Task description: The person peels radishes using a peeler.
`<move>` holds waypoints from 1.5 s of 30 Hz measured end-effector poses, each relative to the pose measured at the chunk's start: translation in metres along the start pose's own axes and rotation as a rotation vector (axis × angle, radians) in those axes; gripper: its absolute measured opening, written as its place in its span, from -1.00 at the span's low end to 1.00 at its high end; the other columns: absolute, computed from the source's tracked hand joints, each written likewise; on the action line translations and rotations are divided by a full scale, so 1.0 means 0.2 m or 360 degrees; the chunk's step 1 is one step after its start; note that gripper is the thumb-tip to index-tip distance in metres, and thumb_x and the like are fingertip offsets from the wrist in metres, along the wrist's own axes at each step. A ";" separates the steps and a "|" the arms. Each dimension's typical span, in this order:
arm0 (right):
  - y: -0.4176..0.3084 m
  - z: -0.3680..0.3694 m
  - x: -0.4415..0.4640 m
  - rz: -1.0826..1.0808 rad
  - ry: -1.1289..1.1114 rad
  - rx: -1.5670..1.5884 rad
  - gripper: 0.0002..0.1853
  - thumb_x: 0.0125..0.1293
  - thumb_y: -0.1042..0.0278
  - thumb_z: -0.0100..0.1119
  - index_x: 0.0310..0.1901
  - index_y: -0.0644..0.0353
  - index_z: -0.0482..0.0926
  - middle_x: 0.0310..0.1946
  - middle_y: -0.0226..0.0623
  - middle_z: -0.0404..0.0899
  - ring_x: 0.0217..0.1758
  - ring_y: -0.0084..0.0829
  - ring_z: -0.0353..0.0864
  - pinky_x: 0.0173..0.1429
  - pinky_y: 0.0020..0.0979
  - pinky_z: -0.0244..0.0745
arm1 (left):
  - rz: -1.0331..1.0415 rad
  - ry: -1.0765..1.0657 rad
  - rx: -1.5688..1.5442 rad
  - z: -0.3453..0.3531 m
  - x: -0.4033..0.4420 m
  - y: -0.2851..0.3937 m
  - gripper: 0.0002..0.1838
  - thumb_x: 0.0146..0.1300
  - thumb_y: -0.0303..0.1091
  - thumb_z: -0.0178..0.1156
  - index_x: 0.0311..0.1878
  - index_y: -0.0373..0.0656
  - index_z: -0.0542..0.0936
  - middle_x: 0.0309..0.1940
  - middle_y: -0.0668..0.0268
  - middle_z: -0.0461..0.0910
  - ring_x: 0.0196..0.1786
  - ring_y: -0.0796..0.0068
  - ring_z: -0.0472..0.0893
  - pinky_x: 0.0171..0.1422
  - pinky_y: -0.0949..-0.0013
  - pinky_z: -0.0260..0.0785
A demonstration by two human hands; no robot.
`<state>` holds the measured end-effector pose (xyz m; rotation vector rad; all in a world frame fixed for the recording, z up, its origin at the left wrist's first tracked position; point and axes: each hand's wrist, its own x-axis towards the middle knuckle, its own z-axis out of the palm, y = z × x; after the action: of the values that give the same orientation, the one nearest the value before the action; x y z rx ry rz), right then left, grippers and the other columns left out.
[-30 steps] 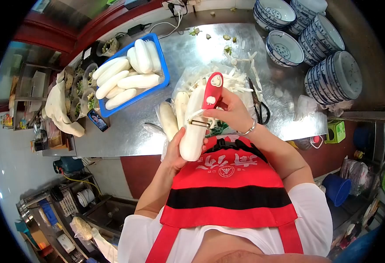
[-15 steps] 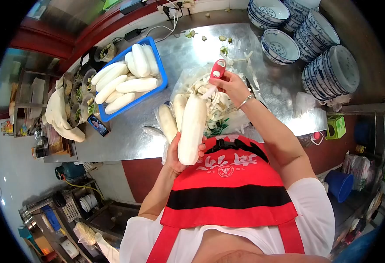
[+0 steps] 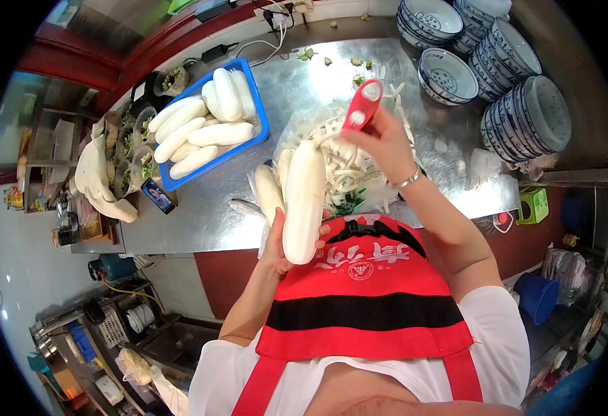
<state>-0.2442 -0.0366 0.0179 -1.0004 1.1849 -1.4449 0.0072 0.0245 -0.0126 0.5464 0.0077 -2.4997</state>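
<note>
A long white radish [image 3: 303, 201] slants upward in front of my apron, its lower end gripped by my left hand [image 3: 276, 247]. My right hand [image 3: 385, 142] is closed round a red-handled peeler [image 3: 363, 104] by the radish's upper end; whether the blade touches the skin I cannot tell. Beneath, white peelings [image 3: 349, 170] are heaped on a clear plastic bag [image 3: 380, 197]. To the left of the held radish, another radish [image 3: 268, 191] lies on the metal table, with part of one more showing behind.
A blue tray [image 3: 265, 114] of white radishes stands at the left of the metal table [image 3: 200, 232]. A phone [image 3: 158, 196] leans beside it. Stacked patterned bowls [image 3: 525, 118] fill the back right. Vegetable scraps [image 3: 356, 62] dot the far side.
My right hand and the peeler have shifted slightly right, and the peeler's handle is turned further to the right. My left hand keeps the radish in nearly the same place.
</note>
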 end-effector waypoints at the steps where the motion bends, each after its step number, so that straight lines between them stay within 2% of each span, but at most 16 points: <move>1: -0.05 0.04 -0.05 0.0109 -0.0125 0.0144 -0.54 0.10 0.44 0.40 0.04 0.27 0.48 -0.19 -0.37 0.60 -0.17 -0.56 0.59 -0.03 -0.48 0.52 | -0.0004 0.0001 -0.0002 -0.02 0.01 0.01 -0.18 0.30 0.29 -0.06 0.33 -0.28 0.27 0.08 -0.01 0.44 -0.10 0.16 0.53 -0.15 0.23 0.50; 4: -0.02 0.15 -0.15 0.0105 -0.0438 0.0257 -0.54 0.09 0.45 0.41 0.04 0.26 0.48 -0.18 -0.39 0.59 -0.16 -0.58 0.58 -0.01 -0.49 0.50 | -0.0078 0.0045 0.0199 -0.07 0.02 0.02 -0.19 0.30 0.30 -0.06 0.32 -0.25 0.28 0.02 0.04 0.47 -0.10 0.18 0.51 -0.15 0.20 0.47; 6: 0.00 0.17 -0.15 0.0138 -0.0517 0.0006 -0.54 0.12 0.46 0.38 0.06 0.23 0.47 -0.18 -0.47 0.56 -0.12 -0.61 0.55 0.02 -0.51 0.47 | -0.0055 -0.0060 0.0224 -0.08 0.04 0.01 -0.20 0.28 0.31 -0.04 0.30 -0.23 0.31 -0.03 0.07 0.47 -0.11 0.19 0.50 -0.15 0.19 0.46; 10: 0.04 0.13 -0.10 0.0195 -0.0464 0.0068 -0.58 0.13 0.45 0.38 0.03 0.25 0.49 -0.19 -0.46 0.57 -0.15 -0.62 0.54 0.00 -0.52 0.46 | -0.0103 -0.0020 0.0234 -0.07 0.00 0.00 -0.19 0.25 0.32 0.00 0.28 -0.22 0.32 -0.04 0.06 0.47 -0.15 0.21 0.50 -0.17 0.20 0.45; 12: 0.06 0.12 -0.06 0.0218 -0.0179 0.0291 -0.60 0.11 0.39 0.40 -0.03 0.30 0.51 -0.23 -0.39 0.62 -0.20 -0.61 0.58 -0.08 -0.52 0.50 | -0.0169 -0.0220 0.0155 -0.10 0.00 0.01 -0.19 0.22 0.31 0.04 0.28 -0.22 0.31 -0.04 0.05 0.47 -0.16 0.24 0.49 -0.19 0.23 0.44; 17: 0.22 -0.14 0.10 -0.0089 0.0105 -0.0313 -0.62 0.10 0.26 0.41 -0.13 0.27 0.52 -0.33 -0.25 0.66 -0.32 -0.45 0.63 -0.21 -0.44 0.50 | -0.0215 -0.0135 0.0243 -0.08 -0.09 0.01 -0.13 0.17 0.32 0.10 0.27 -0.29 0.30 -0.07 0.03 0.48 -0.24 0.26 0.51 -0.24 0.27 0.43; 19: 0.26 -0.27 0.14 -0.0119 0.0104 -0.1471 -0.62 0.06 0.28 0.40 -0.18 0.28 0.47 -0.36 -0.10 0.63 -0.33 -0.26 0.65 -0.23 -0.34 0.51 | -0.0250 -0.0173 0.0322 -0.07 -0.09 0.02 -0.10 0.15 0.32 0.12 0.27 -0.32 0.30 -0.08 0.02 0.49 -0.26 0.26 0.52 -0.26 0.27 0.43; 22: 0.21 -0.28 0.12 0.0011 0.0089 -0.1529 -0.63 0.04 0.31 0.38 -0.21 0.30 0.43 -0.36 0.01 0.59 -0.31 -0.11 0.63 -0.22 -0.26 0.51 | -0.0164 -0.0408 0.0691 -0.02 -0.09 0.06 -0.07 0.10 0.34 0.15 0.25 -0.36 0.30 -0.09 0.03 0.50 -0.28 0.26 0.53 -0.26 0.29 0.43; 23: 0.19 -0.26 0.11 -0.0093 0.0158 -0.1374 -0.62 0.05 0.33 0.40 -0.16 0.30 0.46 -0.38 -0.14 0.62 -0.35 -0.29 0.65 -0.22 -0.36 0.52 | -0.0132 -0.0323 0.0667 0.00 -0.09 0.06 -0.07 0.07 0.31 0.19 0.24 -0.36 0.32 -0.09 0.04 0.50 -0.25 0.25 0.55 -0.25 0.29 0.44; 24: 0.15 -0.24 0.10 -0.0094 0.0158 -0.1371 -0.62 0.05 0.33 0.40 -0.16 0.30 0.46 -0.38 -0.14 0.62 -0.35 -0.29 0.65 -0.22 -0.36 0.52 | -0.0107 -0.0242 0.0643 0.02 -0.08 0.06 -0.07 0.03 0.29 0.24 0.23 -0.36 0.33 -0.09 0.05 0.51 -0.23 0.25 0.56 -0.24 0.28 0.44; 27: 0.04 -0.17 0.09 -0.0209 0.0130 -0.0418 -0.59 0.08 0.41 0.42 -0.05 0.27 0.50 -0.33 -0.43 0.61 -0.27 -0.64 0.56 -0.15 -0.53 0.48 | -0.0107 -0.0222 0.0465 -0.02 -0.02 0.06 -0.08 -0.02 0.24 0.32 0.20 -0.37 0.36 -0.10 0.04 0.53 -0.20 0.23 0.59 -0.20 0.27 0.45; 32: -0.22 0.01 -0.02 -0.0003 0.0007 0.0038 -0.65 0.14 0.43 0.38 -0.04 0.25 0.51 -0.20 -0.42 0.59 -0.16 -0.61 0.55 -0.02 -0.54 0.46 | -0.0051 -0.0179 0.0728 -0.02 -0.02 0.09 -0.07 -0.11 0.15 0.43 0.19 -0.36 0.36 -0.12 0.06 0.55 -0.19 0.23 0.61 -0.18 0.26 0.49; 34: -0.24 0.05 -0.03 0.0184 -0.0126 0.0312 -0.57 0.16 0.47 0.34 0.08 0.26 0.49 -0.16 -0.44 0.56 -0.09 -0.62 0.51 0.06 -0.53 0.40 | -0.0062 -0.0193 0.0831 0.01 -0.02 0.09 -0.06 -0.14 0.12 0.46 0.19 -0.35 0.36 -0.12 0.08 0.55 -0.18 0.23 0.62 -0.16 0.26 0.51; 39: -0.20 0.09 -0.03 0.0334 -0.0313 0.0286 -0.67 0.18 0.43 0.34 -0.04 0.26 0.51 -0.20 -0.48 0.55 -0.17 -0.65 0.49 -0.04 -0.56 0.40 | 0.0026 0.0131 0.1147 0.08 -0.05 0.09 -0.08 -0.24 -0.10 0.48 0.22 -0.34 0.35 -0.08 0.11 0.57 -0.10 0.27 0.63 -0.01 0.27 0.51; 43: -0.12 0.04 -0.03 0.0543 -0.0347 0.0397 -0.74 0.18 0.28 0.35 -0.18 0.21 0.56 -0.33 -0.47 0.58 -0.28 -0.65 0.52 -0.21 -0.54 0.42 | 0.0143 0.0252 0.1370 0.01 -0.08 0.09 0.05 -0.36 0.07 0.58 0.20 -0.35 0.36 -0.08 0.13 0.58 -0.13 0.30 0.63 -0.09 0.32 0.50; 45: 0.09 -0.02 -0.01 0.0394 0.0006 0.0074 -0.71 0.16 0.37 0.35 -0.12 0.22 0.53 -0.32 -0.46 0.57 -0.28 -0.63 0.51 -0.18 -0.52 0.43 | 0.0282 -0.0043 0.1796 -0.10 -0.11 0.15 0.04 -0.34 -0.17 0.53 0.31 -0.31 0.30 0.09 0.18 0.54 0.12 0.36 0.54 0.24 0.31 0.34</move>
<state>-0.2449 -0.0357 -0.0003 -0.7893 1.2263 -1.2730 0.0479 0.0130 -0.0182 0.8718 -1.4396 -2.1320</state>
